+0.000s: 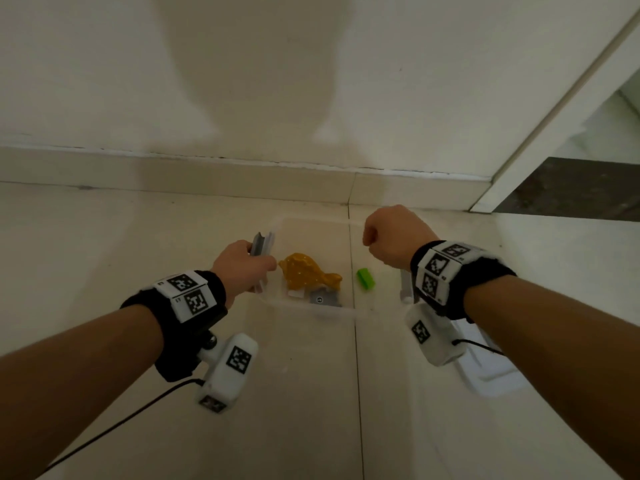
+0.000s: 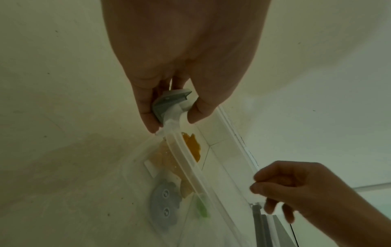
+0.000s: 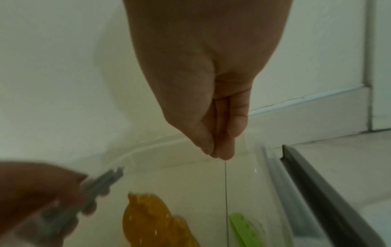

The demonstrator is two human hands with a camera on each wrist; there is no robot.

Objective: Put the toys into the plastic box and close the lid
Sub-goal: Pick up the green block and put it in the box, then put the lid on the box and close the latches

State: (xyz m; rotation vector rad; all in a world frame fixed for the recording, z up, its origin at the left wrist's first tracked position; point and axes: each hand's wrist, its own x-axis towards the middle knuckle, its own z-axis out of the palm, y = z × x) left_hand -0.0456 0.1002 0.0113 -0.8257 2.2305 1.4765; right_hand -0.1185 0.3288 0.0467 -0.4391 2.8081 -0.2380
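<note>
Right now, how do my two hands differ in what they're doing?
The left hand pinches the grey latch at the plastic box's left rim; the right hand is curled into a fist, holding nothing, by the far right corner. The left touches the box; the right doesn't. Both wear black wristbands with markers.

A pale cream wall (image 1: 104,64) fills the upper half of the head view, crossed by a broad soft shadow (image 1: 256,64). Along its foot runs a low skirting board (image 1: 207,174) with a chipped top edge. The floor (image 1: 86,237) is glossy light tile — thin grout lines (image 1: 358,375) cross it. At right, a white door frame (image 1: 554,133) — beside it a dark stone threshold (image 1: 571,188).
</note>
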